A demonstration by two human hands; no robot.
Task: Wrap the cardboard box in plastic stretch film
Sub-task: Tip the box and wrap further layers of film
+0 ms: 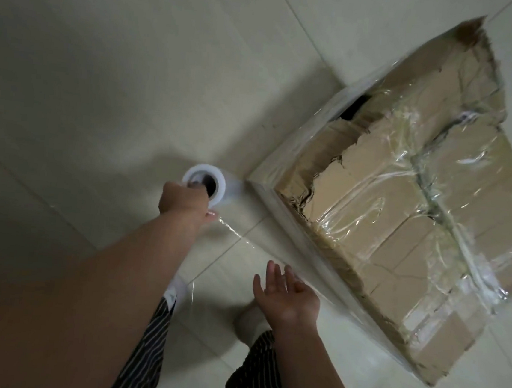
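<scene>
A large torn cardboard box [403, 214] stands on the floor at the right, its top and near side covered with wrinkled clear film. My left hand [185, 201] grips a white roll of stretch film [215, 179] held upright just left of the box's near corner, fingers in its core. A sheet of clear film [244, 239] runs from the roll to the box's near side. My right hand [289, 294] hovers with fingers spread and palm up, close to that sheet and the box's near side, holding nothing.
The floor [104, 69] is pale tile with grout lines. My legs in dark striped trousers [152, 349] and white socks [251, 321] stand just below the hands, close to the box.
</scene>
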